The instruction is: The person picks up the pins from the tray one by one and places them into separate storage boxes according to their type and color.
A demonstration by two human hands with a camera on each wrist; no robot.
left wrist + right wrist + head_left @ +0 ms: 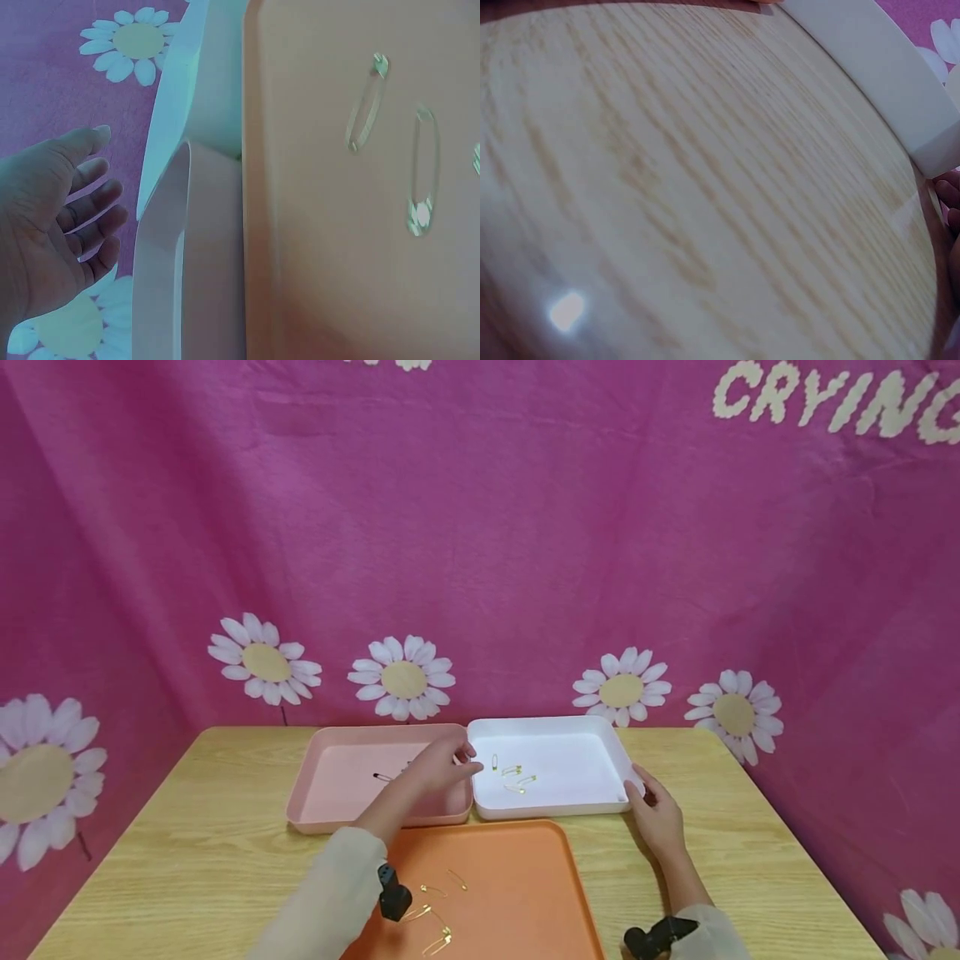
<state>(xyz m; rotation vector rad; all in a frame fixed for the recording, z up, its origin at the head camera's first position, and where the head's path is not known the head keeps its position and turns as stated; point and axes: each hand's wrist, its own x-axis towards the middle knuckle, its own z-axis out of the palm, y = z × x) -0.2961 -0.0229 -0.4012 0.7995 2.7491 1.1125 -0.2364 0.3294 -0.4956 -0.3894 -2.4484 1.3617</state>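
Observation:
My left hand hovers where the pink tray meets the white tray. Its fingers are loosely bent, and the left wrist view shows nothing between them. At the front right corner of the white tray, my right hand holds the rim, thumb on the near side; only part of its fingers shows in the right wrist view. Several gold safety pins lie in the white tray. A dark safety pin lies in the pink tray, which my left forearm partly covers.
An orange tray sits in front of both other trays, with several gold safety pins scattered on its left part. Wooden tabletop extends to either side. A magenta cloth with daisies hangs behind the table.

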